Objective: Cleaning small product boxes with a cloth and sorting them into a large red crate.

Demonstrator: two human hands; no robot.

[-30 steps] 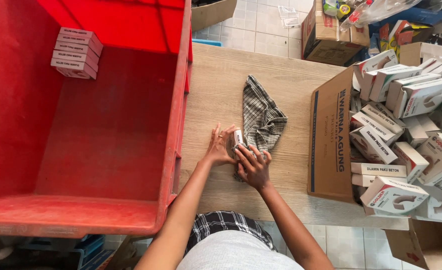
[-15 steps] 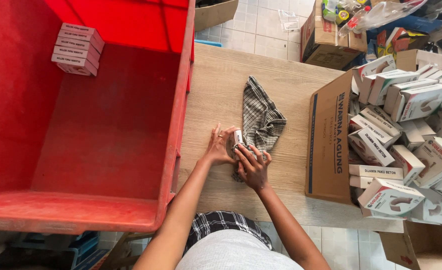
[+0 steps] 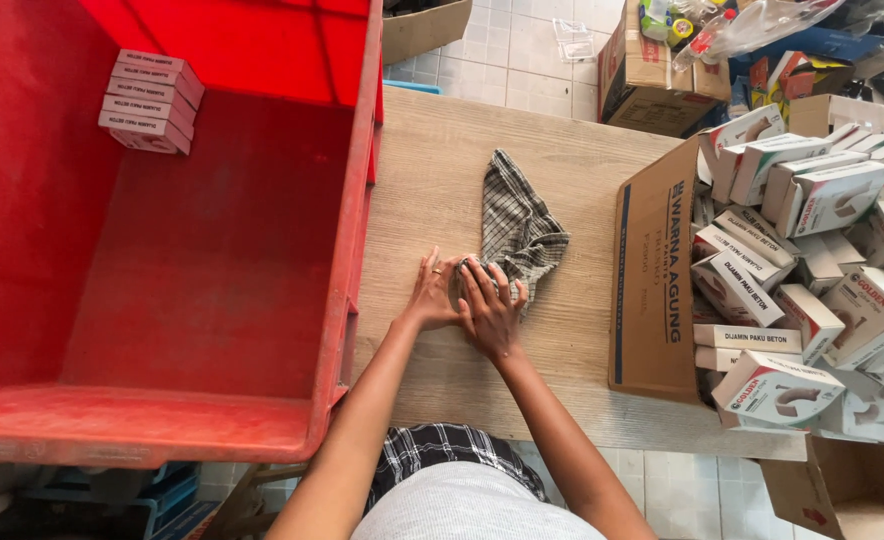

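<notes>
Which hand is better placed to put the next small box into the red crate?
Probably the left hand: it lies on the table nearer the red crate. The right hand presses on the checked cloth, on the side toward the carton of small boxes.

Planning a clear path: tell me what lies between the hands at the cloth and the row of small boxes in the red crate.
Only the red crate's side wall stands between. The left hand and right hand rest on the checked cloth on the wooden table; the stacked boxes sit at the crate's far-left corner.

Left: red crate [image 3: 212, 420] holding stacked small boxes [image 3: 150, 102]. Right: open carton [image 3: 657, 270] heaped with white boxes [image 3: 812, 260].
</notes>
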